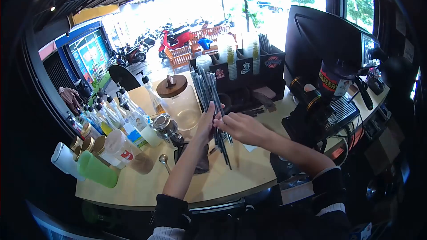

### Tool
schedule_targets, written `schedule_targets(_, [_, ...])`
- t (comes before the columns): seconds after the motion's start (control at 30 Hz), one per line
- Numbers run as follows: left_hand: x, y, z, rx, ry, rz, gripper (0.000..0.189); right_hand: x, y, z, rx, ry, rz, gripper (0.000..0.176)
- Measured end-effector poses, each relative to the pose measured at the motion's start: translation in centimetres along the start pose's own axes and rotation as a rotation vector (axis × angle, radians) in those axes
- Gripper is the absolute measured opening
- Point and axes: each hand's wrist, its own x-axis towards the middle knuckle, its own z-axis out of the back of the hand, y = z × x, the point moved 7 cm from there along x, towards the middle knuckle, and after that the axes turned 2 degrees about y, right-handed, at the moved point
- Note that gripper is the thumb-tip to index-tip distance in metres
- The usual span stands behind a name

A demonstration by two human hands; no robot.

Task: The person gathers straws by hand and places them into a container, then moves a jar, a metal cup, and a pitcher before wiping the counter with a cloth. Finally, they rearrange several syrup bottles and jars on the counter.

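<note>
A bundle of long black wrapped straws [209,93] stands upright over the counter, gripped by both hands. My left hand [206,124] wraps around it from the left. My right hand [240,127] closes on it from the right at the same height. The lower ends of the straws [224,151] reach down to the wooden counter [213,180]. Behind the bundle sits a black organiser [249,69] holding stacked cups and more straws.
A glass jar with a wooden lid [178,100] stands left of the hands, next to a metal shaker [167,126] and a spoon [164,160]. Syrup bottles [120,111] and lidded canisters [106,149] line the left edge. A coffee grinder [329,89] stands right.
</note>
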Motion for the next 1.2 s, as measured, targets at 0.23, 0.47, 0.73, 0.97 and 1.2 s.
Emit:
schedule_targets(0.23, [0.3, -0.1, 0.2, 0.186, 0.017, -0.094, 0.028, -0.7, 0.5, -2.3, 0.015, 0.007, -0.027, 0.034])
schedule_targets(0.47, [0.7, -2.3, -1.3, -0.054, 0.028, -0.188, 0.029, -6.3, -3.5, -5.6, 1.039, -0.308, -0.788, 0.032])
schedule_targets(0.73, [-0.7, -2.2, -2.2, 0.050, -0.062, -0.457, 0.020, -10.2, 0.9, -15.3, 2.265, -0.695, -1.681, 0.049])
schedule_targets(0.97, [-2.2, 1.7, -2.3, 0.206, -0.056, -0.424, 0.023, -7.5, 0.0, -15.7, 2.351, -0.673, -1.275, 0.033])
schedule_targets(1.2, [-3.9, 2.1, 0.6, 0.420, -0.058, -0.488, 0.019, -6.8, 1.0, -12.7, 1.626, -0.233, -0.828, 0.086])
